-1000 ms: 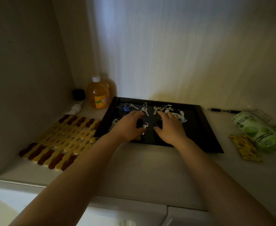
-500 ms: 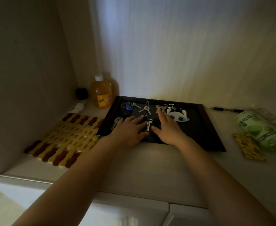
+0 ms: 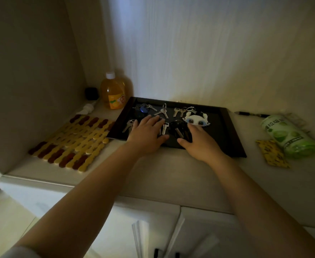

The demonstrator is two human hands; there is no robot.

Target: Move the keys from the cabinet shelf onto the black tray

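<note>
The black tray (image 3: pixel 227 127) lies on the cabinet shelf with several keys on it. A bunch with a blue fob (image 3: pixel 143 108) sits at its back left, two silver keys (image 3: pixel 163 112) at the back middle, a white panda-face keychain (image 3: pixel 195 119) with keys to the right, and black-headed keys (image 3: pixel 178 128) in the middle. My left hand (image 3: pixel 146 134) lies flat, fingers spread, over the tray's front left, beside a silver key (image 3: pixel 128 125). My right hand (image 3: pixel 199 142) rests open on the front edge, fingertips near the black-headed keys. Neither hand holds anything.
A yellow and brown mat (image 3: pixel 74 142) lies left of the tray. An orange bottle (image 3: pixel 113 92), a small black object (image 3: pixel 91 93) and a white pump (image 3: pixel 86 108) stand in the back left corner. A green canister (image 3: pixel 289 135), yellow packet (image 3: pixel 272 153) and pen (image 3: pixel 251 114) lie at the right.
Both hands have opened and drawn back toward the tray's front edge. The black-headed keys they covered now lie uncovered on the tray between them.
</note>
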